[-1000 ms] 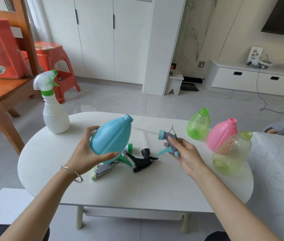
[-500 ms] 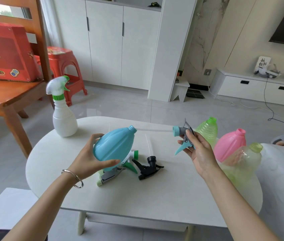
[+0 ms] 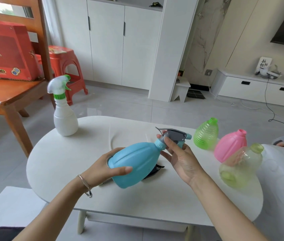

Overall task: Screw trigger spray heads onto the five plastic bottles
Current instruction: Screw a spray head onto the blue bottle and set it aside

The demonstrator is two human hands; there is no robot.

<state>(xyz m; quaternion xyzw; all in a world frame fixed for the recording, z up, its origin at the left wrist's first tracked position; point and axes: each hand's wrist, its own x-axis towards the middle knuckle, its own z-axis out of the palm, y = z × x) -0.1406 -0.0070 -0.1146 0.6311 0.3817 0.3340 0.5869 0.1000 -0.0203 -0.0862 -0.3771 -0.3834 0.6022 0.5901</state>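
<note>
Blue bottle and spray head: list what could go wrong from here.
1. The blue bottle is held tilted by the left hand, so the spray head pinched by the right hand may seat crooked and cross-thread.
2. The yellow-green bottle stands near the edge of the table beside the right forearm; a twisting elbow might knock it off.

You have five bottles before you: one white bottle (image 3: 66, 119), one blue bottle (image 3: 134, 164), one green bottle (image 3: 206, 134), one pink bottle (image 3: 229, 146) and one clear yellowish bottle (image 3: 240, 167). You can count three spray heads: one white spray head (image 3: 57, 85), one grey spray head (image 3: 174, 134), one black spray head (image 3: 156, 169), partly hidden.
</note>
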